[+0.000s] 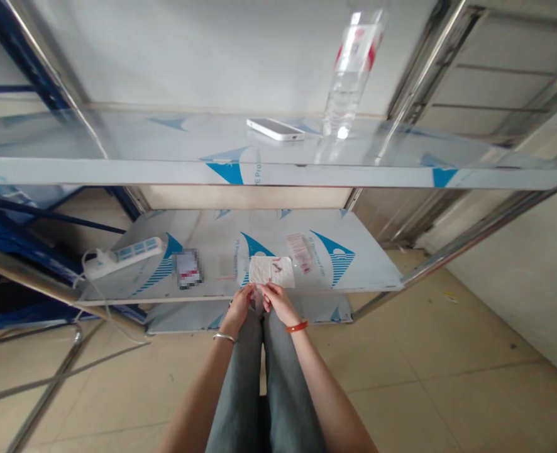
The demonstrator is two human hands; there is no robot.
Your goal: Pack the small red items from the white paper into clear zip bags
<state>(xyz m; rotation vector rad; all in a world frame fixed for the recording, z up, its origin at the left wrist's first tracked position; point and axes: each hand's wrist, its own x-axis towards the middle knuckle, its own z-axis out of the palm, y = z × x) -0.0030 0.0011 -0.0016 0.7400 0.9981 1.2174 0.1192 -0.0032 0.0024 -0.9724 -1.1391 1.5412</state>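
Observation:
My left hand (241,307) and my right hand (278,302) are close together at the lower shelf's front edge, above my knees. Both have their fingers pinched. Between them is something small and pale, perhaps thin clear plastic, too unclear to name. Just beyond my fingertips, a creased white sheet of tissue or cloth (259,269) lies on the shelf with small dark and reddish bits on it. Right of the sheet is a flat clear packet with reddish print (300,253). Farther left lies a small blurred-out rectangular item (188,268).
The lower shelf (373,264) wears printed protective film. A white power strip (125,257) with a hanging cord sits at its left end. Above, the upper shelf's edge (344,176) juts across, bearing a white phone (276,129) and a clear bottle (351,75). Metal posts stand at both sides.

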